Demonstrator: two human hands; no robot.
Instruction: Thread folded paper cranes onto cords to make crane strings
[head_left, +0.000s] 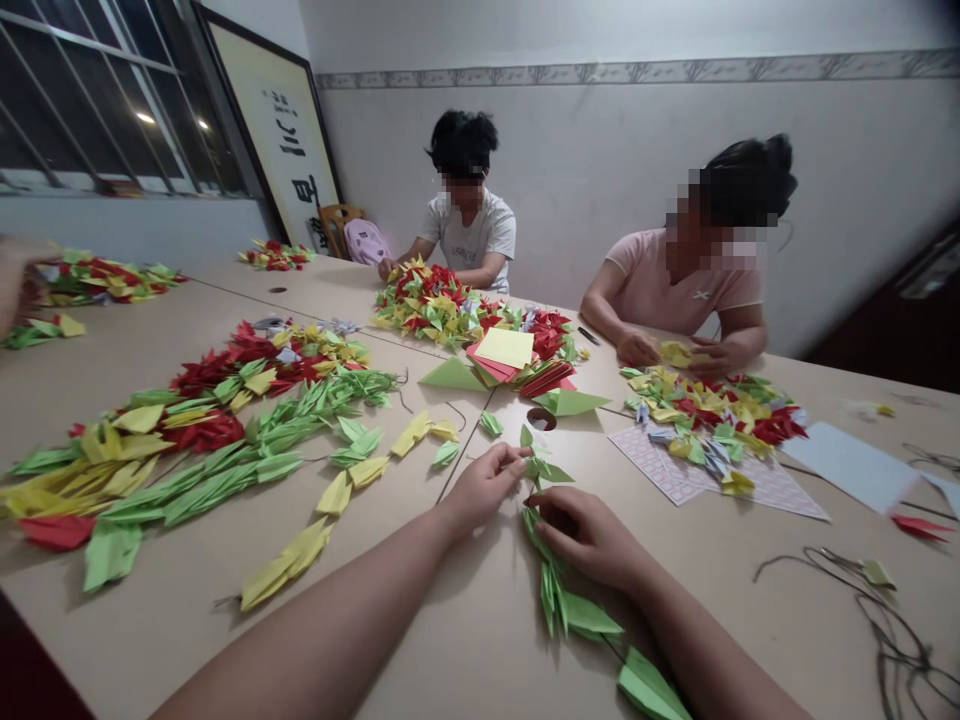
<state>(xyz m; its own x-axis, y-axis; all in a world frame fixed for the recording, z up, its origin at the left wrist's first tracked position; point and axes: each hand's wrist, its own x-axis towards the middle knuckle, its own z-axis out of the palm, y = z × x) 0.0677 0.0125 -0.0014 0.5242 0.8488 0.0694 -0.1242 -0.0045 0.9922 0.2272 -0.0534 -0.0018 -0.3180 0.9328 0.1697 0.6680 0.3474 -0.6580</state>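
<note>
Strand of folded green paper (591,614), pinched by right hand (589,535), trailing beside it, left hand (486,490) pinching far end

Green folded-paper pieces (553,590) are strung on dark string (615,652), curved along the table (480,640); the far end is pinched.

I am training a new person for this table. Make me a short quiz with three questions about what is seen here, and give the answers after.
1. Fill in: The folded-paper strand at the right hand is ____ in colour.
2. Choose: The top sheet of the paper stack is (a) red, (b) yellow, (c) black.
3. True or false: The yellow strand lies to the left of the left hand.

Key: 1 green; 2 b; 3 true.
</note>
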